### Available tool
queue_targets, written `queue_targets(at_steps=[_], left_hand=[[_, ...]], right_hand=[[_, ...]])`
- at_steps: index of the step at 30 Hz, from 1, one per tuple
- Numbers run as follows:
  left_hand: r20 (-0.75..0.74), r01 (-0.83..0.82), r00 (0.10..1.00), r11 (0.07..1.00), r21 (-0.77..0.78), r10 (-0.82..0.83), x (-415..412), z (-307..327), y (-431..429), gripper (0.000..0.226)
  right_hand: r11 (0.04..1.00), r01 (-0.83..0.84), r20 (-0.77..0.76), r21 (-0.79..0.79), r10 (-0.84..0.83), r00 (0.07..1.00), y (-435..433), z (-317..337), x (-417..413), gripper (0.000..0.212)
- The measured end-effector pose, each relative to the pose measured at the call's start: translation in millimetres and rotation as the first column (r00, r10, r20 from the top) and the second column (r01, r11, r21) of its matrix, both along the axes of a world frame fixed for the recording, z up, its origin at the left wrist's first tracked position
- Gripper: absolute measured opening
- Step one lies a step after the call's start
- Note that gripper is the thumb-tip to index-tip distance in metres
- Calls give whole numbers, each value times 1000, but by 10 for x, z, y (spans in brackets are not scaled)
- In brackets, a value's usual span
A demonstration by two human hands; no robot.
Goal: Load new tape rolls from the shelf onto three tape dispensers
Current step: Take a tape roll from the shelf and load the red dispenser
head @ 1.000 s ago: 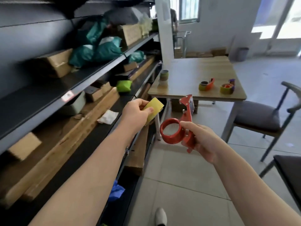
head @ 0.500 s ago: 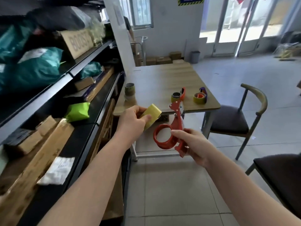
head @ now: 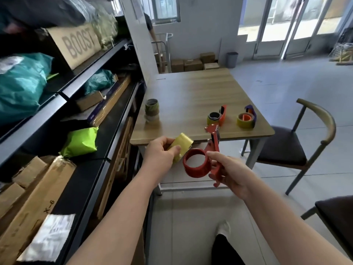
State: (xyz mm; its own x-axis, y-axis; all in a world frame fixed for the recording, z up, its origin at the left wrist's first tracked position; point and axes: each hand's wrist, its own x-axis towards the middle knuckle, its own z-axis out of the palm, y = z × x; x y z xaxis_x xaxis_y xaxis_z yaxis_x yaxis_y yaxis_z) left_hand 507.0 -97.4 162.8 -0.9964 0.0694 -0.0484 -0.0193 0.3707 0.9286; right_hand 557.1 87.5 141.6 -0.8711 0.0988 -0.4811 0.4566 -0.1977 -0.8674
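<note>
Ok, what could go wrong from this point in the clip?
The yellow tape roll is pinched in the left hand in mid-air, not yet on the red ring-shaped tape dispenser; a fumble could drop it. The right hand grips only the dispenser's handle, so pushing the roll on might twist it.

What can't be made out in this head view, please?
All in the head view:
- Roll: the left hand covers its near side, so its loose end is hidden.
- Red dispenser: its handle is buried in the right hand.
- Stack on the table: too blurred to count rolls.
- Orange dispenser and purple dispenser: too small to see whether the tape is threaded.
- Shelf: cut off by the left edge.
</note>
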Motion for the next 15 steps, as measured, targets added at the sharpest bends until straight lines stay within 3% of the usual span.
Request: queue_targets(at_steps=[9,15], left_hand=[[24,-65,998,997,-42,66,-1029,-31,410,14],[-4,-107,994,991,-79,107,-1697,-10,859,16]], right_hand=[[993,-87,-3,-78,87,996,388,-252,-1348,41],[983,-148,21,-113,151,988,866,-300,-2162,55]])
